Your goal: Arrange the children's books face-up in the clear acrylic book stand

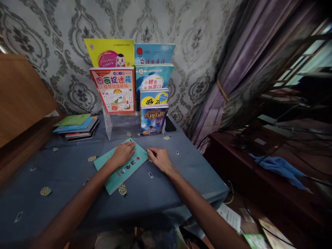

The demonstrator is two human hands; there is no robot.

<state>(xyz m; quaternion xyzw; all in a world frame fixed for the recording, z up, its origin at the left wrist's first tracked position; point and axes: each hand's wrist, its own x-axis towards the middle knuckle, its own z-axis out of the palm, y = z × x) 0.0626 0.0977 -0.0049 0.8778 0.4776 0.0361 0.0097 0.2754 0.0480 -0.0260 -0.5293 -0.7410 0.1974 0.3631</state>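
Blue tabletop (pixel 64 173) at mid-frame: left hand (pixel 123 154) is lying flat-fingered on a teal book (pixel 114 180), right hand (pixel 159 158) curling fingers at its edge, grip unclear.

A booklet (pixel 121 169) lies flat on the table (pixel 168 193), midway between front and back edges, the left hand (pixel 123 154) on it and the right hand (pixel 159 159) at its right side. Behind it a rack (pixel 119 126) of books (pixel 115 90) stands at the back edge, with a stack (pixel 76 126) to the rack's left.
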